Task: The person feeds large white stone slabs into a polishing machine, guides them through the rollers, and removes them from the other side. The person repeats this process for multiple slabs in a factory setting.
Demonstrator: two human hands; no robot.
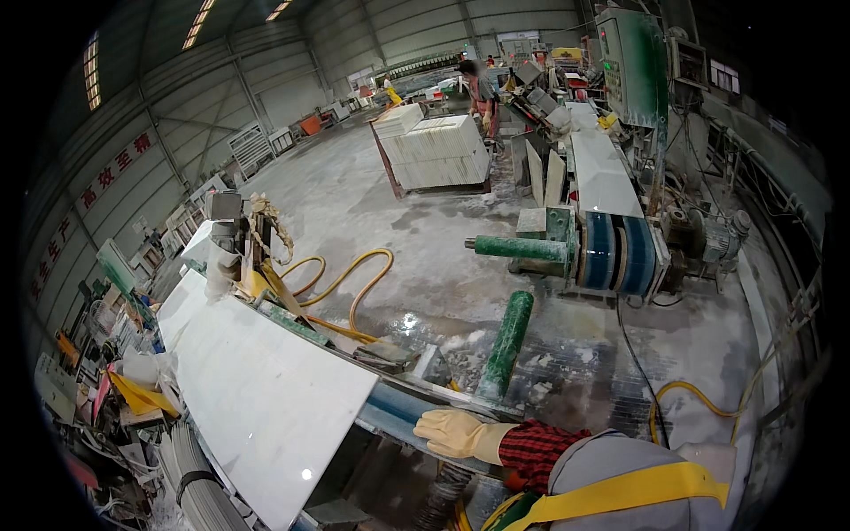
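My right hand (453, 434), in a pale cream rubber glove, lies on the blue belt edge (394, 409) of a conveyor. Its fingers stretch out to the left and hold nothing. A black and red checked cuff and a grey sleeve cover that arm. Just left of the fingertips, a large glossy white slab (274, 389) rests across the conveyor, apart from the glove. My left hand does not show.
A green roller (508, 341) juts up beyond the belt. A yellow hose (359, 292) loops over the wet floor. Farther off stand a second blue-belted conveyor (611, 252), a stack of pale slabs (440, 150) and another person (480, 93). Clutter (133, 389) lines the left.
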